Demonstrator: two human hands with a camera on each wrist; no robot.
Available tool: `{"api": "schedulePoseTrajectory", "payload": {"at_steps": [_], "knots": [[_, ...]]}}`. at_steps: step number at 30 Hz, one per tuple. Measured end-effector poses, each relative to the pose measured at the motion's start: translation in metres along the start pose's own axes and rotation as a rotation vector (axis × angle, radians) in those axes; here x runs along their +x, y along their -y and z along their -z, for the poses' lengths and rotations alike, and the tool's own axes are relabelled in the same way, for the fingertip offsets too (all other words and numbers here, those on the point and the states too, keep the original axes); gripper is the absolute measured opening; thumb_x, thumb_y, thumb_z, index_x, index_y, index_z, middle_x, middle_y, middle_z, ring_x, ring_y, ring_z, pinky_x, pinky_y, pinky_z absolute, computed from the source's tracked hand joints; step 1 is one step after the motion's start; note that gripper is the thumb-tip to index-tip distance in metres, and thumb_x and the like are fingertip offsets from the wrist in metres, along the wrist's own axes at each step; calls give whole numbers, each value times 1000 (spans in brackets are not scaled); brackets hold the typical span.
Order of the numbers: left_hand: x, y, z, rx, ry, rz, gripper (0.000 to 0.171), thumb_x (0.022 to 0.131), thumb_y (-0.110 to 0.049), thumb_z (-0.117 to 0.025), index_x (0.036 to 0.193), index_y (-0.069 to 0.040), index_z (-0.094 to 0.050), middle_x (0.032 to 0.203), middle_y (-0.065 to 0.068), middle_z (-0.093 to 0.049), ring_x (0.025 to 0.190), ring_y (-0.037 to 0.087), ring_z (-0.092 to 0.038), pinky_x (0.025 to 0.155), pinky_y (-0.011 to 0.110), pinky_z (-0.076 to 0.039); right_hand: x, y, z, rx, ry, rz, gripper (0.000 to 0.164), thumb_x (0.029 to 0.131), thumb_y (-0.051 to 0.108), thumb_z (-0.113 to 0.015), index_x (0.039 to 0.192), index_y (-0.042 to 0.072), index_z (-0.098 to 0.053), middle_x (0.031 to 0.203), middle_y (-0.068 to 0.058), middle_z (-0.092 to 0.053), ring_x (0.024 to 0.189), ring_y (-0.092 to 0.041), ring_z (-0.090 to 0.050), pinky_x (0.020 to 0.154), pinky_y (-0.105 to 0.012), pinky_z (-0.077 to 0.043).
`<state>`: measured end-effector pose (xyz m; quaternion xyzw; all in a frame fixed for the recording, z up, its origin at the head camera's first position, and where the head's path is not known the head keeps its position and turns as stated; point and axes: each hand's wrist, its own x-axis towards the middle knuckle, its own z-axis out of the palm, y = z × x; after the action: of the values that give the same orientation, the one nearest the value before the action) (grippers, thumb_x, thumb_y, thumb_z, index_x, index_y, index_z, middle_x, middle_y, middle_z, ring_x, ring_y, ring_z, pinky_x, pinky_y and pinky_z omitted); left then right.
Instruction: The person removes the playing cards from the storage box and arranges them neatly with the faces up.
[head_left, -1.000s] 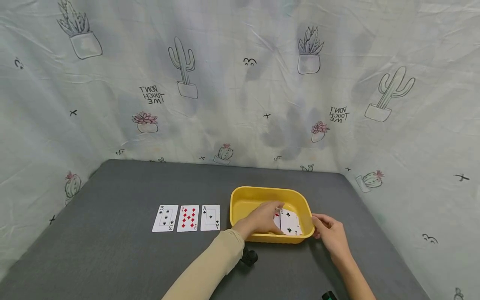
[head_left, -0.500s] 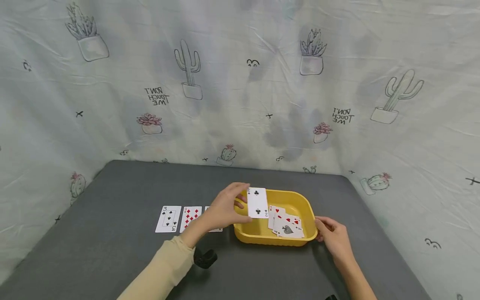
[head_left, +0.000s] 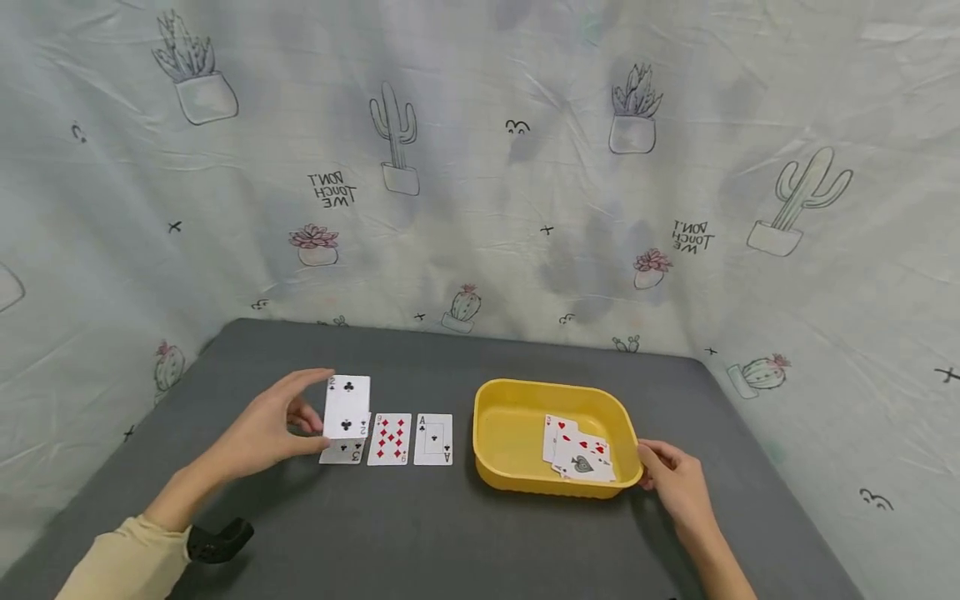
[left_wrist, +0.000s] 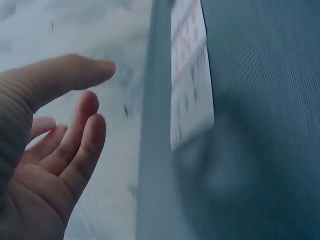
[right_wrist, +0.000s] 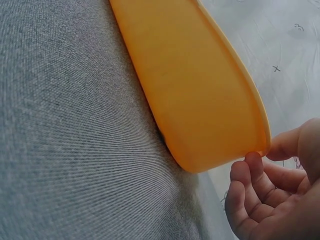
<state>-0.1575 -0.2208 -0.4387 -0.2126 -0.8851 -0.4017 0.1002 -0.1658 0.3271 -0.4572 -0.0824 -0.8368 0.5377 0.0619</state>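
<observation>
My left hand (head_left: pixel 258 429) holds a two of clubs card (head_left: pixel 347 407) by its left side, between thumb and fingers, face toward the head camera. That card overlaps the three of clubs (head_left: pixel 343 454), hiding its upper part. Beside it in a row lie the nine of diamonds (head_left: pixel 389 439) and the ace of clubs (head_left: pixel 433 439), face up. In the left wrist view, the left hand (left_wrist: pixel 60 135) hovers beside the blurred card row (left_wrist: pixel 190 85). My right hand (head_left: pixel 677 485) pinches the right end of the yellow tray (head_left: pixel 517 482); the right wrist view shows fingertips (right_wrist: pixel 254 161) at its rim.
Inside the tray several loose cards overlap, an ace of spades (head_left: pixel 583 468) on top and hearts (head_left: pixel 561 429) behind. The grey table (head_left: pixel 420 542) meets a cactus-print cloth (head_left: pixel 480 192) at the back and sides. A black strap (head_left: pixel 220 543) is on the left wrist.
My left hand has come out of the tray with the two of clubs and carried it left, over the three of clubs. The right hand stays at the tray's rim.
</observation>
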Motion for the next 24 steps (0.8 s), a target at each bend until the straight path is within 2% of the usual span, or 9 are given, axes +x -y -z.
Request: {"api": "schedulePoseTrajectory", "payload": {"at_steps": [4,10,16,19,24], "knots": [[-14,24,25,24,37,102,91,73,-18,-89,149,-15,-40,89,4,-59,75,15,-60,66,30,-52,1,-1,1,-6,-2,9,36,102,21,-56,125,-7,-61,91,-15,-66,70,-21,-60,61,-30,-53],[-26,51,39,-25,142,229,92,74,-23,-88,150,-12,-38,93,11,-55,70,21,-59,55,32,-49,2,-3,2,-18,-2,17,36,102,21,-56,124,-7,-62,89,-14,-66,69,-21,-60,61,-31,-53],[-31,70,42,-84,238,248,93,75,-21,-87,150,-4,-35,92,15,-54,57,14,-48,50,30,-42,4,-3,2,-20,-1,28,34,102,20,-56,122,-6,-63,88,-16,-66,69,-21,-60,61,-31,-53],[-31,75,43,-101,268,250,92,76,-21,-86,150,-3,-35,92,15,-53,57,12,-45,50,30,-41,5,-4,2,-9,9,19,35,102,21,-57,123,-7,-62,88,-16,-66,70,-22,-60,61,-31,-53],[-28,80,44,-96,295,236,91,75,-22,-87,148,-3,-38,92,14,-52,65,14,-47,53,29,-41,5,-5,3,-3,15,7,37,102,22,-57,124,-7,-62,88,-15,-65,70,-21,-60,61,-31,-53]]}}
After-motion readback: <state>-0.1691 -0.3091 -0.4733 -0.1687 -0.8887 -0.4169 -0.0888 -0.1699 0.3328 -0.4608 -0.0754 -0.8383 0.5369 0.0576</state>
